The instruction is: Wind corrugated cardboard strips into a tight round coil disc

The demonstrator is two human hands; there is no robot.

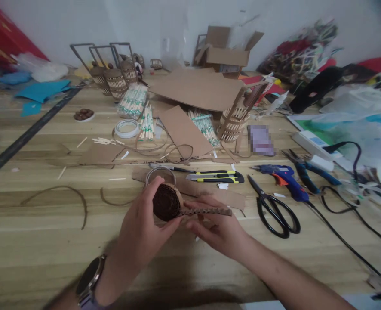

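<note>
A tightly wound roll of corrugated cardboard strip (166,201) is held over the near middle of the table. My left hand (142,226) is closed around the roll, fingers over its far side and thumb at its lower edge. The strip's loose end (210,211) runs out to the right. My right hand (221,226) has its fingers behind this end and its thumb on the near side; part of the grip is hidden. Just beyond the roll lie a ring of tape (160,169) and a yellow-and-black utility knife (216,176).
To the right lie black-handled scissors (274,213), a blue glue gun (284,176) with a trailing cord, and pliers (303,170). Further back are cardboard sheets (197,88), bundled sticks (132,101), a white tape roll (126,128) and small stick-covered buckets (115,82).
</note>
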